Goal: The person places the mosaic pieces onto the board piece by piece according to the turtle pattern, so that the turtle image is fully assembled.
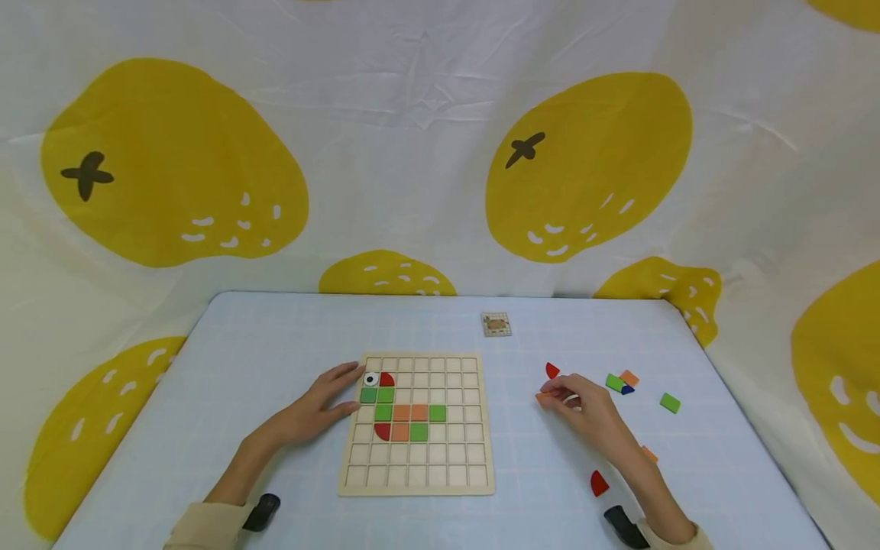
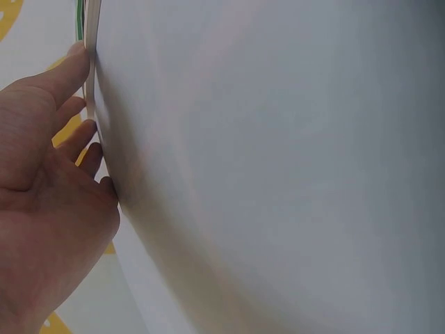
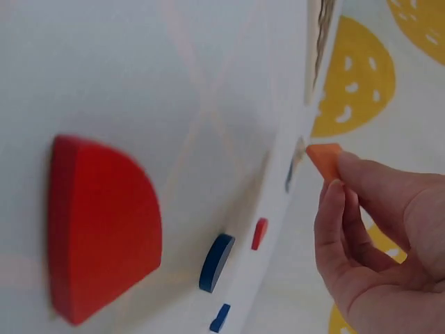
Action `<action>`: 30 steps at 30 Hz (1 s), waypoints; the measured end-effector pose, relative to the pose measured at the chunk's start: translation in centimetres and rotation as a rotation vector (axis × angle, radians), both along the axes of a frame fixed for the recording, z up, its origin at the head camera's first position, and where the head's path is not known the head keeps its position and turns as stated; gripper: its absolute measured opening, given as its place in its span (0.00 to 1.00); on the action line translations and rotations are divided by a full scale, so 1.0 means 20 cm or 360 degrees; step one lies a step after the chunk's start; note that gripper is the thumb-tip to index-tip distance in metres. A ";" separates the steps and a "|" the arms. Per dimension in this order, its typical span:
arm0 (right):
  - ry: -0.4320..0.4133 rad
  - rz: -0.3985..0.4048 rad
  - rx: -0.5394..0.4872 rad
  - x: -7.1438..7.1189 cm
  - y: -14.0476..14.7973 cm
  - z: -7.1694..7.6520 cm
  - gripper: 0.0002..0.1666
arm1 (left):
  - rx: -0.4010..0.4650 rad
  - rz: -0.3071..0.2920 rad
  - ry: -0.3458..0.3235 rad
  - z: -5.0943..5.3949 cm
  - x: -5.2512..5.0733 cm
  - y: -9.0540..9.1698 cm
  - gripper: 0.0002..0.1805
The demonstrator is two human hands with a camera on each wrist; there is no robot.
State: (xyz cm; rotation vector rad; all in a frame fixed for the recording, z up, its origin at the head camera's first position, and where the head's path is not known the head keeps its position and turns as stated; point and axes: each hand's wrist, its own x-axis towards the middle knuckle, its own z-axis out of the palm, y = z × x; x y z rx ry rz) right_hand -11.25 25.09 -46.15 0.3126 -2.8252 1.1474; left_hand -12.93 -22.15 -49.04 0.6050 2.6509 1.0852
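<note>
**Right hand pinches an orange square; left hand rests at the board**

The right hand clamps one orange square between thumb and fingertips, clear of the table, right of the board's right edge. The left hand is relaxed, thumb and fingers apart, touching the left edge of the board.

Eleven pieces lie on the board, mostly toward its left edge: one eye disc in the leftmost column, second row from the far edge; two red quarters; three orange tiles; and five green tiles, one of them darker.

Loose toward the table's right edge, the head view shows two red wedges, two green blocks, two orange blocks and one blue piece. One green, one orange and the blue cluster together. The right wrist view shows two blue wedges. One card lies near the table's far edge.
</note>
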 end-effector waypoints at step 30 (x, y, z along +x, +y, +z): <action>-0.0112 0.0369 -0.0269 -0.06 -0.49 -0.04 0.09 | 0.0002 -0.0002 -0.0015 0.01 0.01 0.00 0.36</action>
